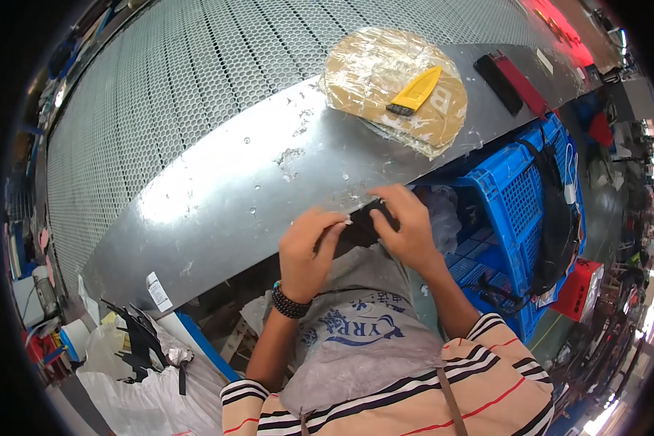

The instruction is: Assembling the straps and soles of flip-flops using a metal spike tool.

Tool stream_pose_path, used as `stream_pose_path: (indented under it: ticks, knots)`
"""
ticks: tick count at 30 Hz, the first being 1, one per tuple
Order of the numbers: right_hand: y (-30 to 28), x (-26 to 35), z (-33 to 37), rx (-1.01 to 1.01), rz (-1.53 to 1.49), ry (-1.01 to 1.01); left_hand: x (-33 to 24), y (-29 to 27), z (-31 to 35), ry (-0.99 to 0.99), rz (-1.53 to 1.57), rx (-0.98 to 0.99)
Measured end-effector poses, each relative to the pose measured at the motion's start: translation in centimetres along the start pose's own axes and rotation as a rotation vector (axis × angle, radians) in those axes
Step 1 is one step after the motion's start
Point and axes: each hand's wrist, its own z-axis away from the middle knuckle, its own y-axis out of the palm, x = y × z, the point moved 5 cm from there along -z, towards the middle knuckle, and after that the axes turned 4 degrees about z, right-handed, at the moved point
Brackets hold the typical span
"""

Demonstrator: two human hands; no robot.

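My left hand [307,251], with a dark beaded bracelet [289,304] at its wrist, is at the near edge of the metal worktop [218,196]. Its thumb and forefinger pinch a small whitish scrap [347,219], too small to make out further. Just to the right, my right hand [408,225] hovers by the same edge, its thumb and forefinger apart and nothing visible between them. Below both hands a grey apron [363,320] with blue print covers my lap.
Beyond the hands, a tape-wrapped round cardboard pad [370,73] carries a yellow tool [418,91] with a dark end. A honeycomb-patterned conveyor [196,80] runs behind. Blue crates [519,203] stand right; a white bag [145,392] with black parts sits lower left.
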Motion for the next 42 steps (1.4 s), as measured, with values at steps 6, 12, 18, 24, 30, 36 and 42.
stream_pose_path:
  ticks: [6, 12, 18, 24, 30, 36, 42]
  knots:
    - [1.2, 0.0, -0.8, 0.084, 0.286, -0.190, 1.1, -1.9, 2.0, -0.160, 0.063, -0.145]
    - [0.9, 0.6, -2.9, 0.338, 0.252, -0.140, 2.0, -3.0, 2.5, -0.256, 0.117, -0.247]
    - [1.1, 0.9, -3.9, 0.454, 0.256, -0.164, 2.0, -3.0, 2.4, -0.239, 0.114, -0.243]
    - [1.3, 0.7, -4.8, 0.483, 0.237, -0.251, 2.2, -3.0, 2.1, -0.268, 0.116, -0.224]
    - [1.4, 0.9, -4.9, 0.543, 0.235, -0.239, 2.1, -3.1, 2.1, -0.268, 0.111, -0.221]
    - [1.5, 1.1, -5.4, 0.595, 0.240, -0.241, 2.1, -3.1, 2.1, -0.233, 0.095, -0.223]
    - [1.3, 0.7, -5.5, 0.575, 0.186, -0.201, 2.0, -3.1, 2.2, -0.234, 0.081, -0.215]
